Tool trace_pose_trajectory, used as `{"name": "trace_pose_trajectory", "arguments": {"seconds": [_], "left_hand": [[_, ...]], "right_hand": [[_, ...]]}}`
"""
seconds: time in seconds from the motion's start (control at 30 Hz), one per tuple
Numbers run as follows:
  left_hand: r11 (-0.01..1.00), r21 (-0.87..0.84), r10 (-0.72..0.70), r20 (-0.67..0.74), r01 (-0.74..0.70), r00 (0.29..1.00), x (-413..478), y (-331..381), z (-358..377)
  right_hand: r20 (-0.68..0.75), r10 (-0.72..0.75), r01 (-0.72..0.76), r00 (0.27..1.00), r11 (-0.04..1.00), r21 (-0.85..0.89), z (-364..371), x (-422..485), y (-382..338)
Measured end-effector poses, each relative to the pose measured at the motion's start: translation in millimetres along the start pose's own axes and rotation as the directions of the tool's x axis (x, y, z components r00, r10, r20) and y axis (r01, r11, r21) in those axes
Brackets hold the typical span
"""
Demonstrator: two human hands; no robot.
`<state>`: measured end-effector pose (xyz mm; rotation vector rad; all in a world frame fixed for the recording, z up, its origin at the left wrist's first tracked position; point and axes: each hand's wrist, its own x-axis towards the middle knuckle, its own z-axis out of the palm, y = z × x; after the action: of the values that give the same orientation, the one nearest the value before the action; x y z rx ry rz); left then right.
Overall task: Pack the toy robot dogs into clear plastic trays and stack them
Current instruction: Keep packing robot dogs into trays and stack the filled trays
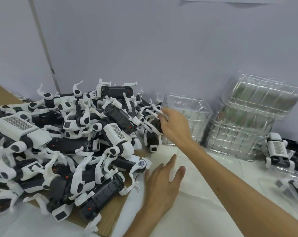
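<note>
Caution: our right hand (174,127) pinches a black-and-white plastic toy robot dog (151,140) by one spindly leg; sturdier body beneath looks safer.

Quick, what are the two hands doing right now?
Left hand: open, resting flat on the table.
Right hand: closed, pinching the white leg of a toy robot dog.

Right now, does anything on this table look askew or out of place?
The upper bundle of clear trays sits tilted and shifted right on the lower stack, overhanging it. The toy dogs are only a tangled heap.
</note>
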<state>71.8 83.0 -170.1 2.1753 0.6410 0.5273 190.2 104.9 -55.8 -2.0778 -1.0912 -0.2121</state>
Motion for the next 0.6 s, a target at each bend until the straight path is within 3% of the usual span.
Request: {"name": "trace_pose_trajectory", "arguments": {"seconds": [0.13,0.23,0.33,0.43,0.6], "left_hand": [[0.906,-0.422,0.002,0.012,0.003,1.0,-7,9,-7],[0.733,-0.679,-0.064,-0.003,0.045,0.998,-8,7,-14],[0.467,-0.87,-0.096,0.123,0.154,0.988,-5,0,-21],[0.267,-0.917,-0.09,0.281,0.295,0.955,-4,-2,-19],[0.179,-0.88,-0.148,0.418,0.44,0.896,-6,4,-21]], "right_hand": [[0.06,0.152,-0.163,0.987,0.911,0.378,-34,-24,3],[0.015,0.151,-0.138,0.988,0.855,0.5,-62,-53,18],[-0.073,0.092,-0.046,0.993,0.875,0.481,-85,-86,35],[-0.052,0.085,-0.049,0.995,0.87,0.491,-101,-106,53],[-0.04,0.102,-0.073,0.994,0.889,0.451,-126,-116,72]]}}
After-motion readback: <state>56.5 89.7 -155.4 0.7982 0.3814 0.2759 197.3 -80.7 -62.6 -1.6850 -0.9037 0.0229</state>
